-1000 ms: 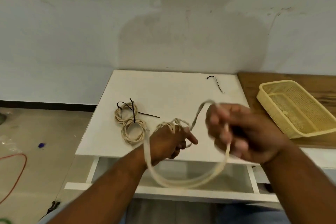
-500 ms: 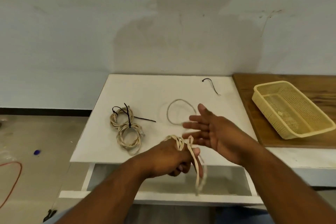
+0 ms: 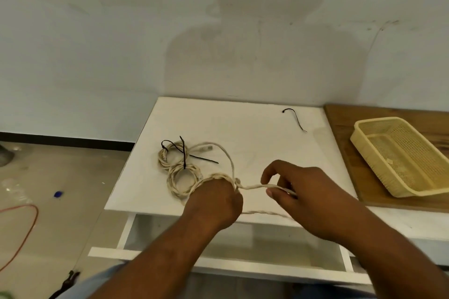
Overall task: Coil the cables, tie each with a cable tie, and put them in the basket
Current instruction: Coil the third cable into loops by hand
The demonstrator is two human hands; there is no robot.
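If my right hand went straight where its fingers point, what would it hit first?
Likely the left hand, with the cream cable looped round it; the right hand points at it.

Cannot see the fingers of the left hand point(image 3: 216, 204): hidden behind its own back, together with the far side of the cable point(image 3: 255, 186) turns. Cannot trace the cable inside the right hand point(image 3: 303, 192): covered by blurred fingers. Cannot tell the connector point(image 3: 206, 147) type: too small. Cropped at right edge: basket point(image 3: 401, 153). Cropped at left edge: red floor cord point(image 3: 37, 215).

Three cables point(image 3: 257, 186), three cable ties point(image 3: 297, 120) — one basket point(image 3: 369, 162).
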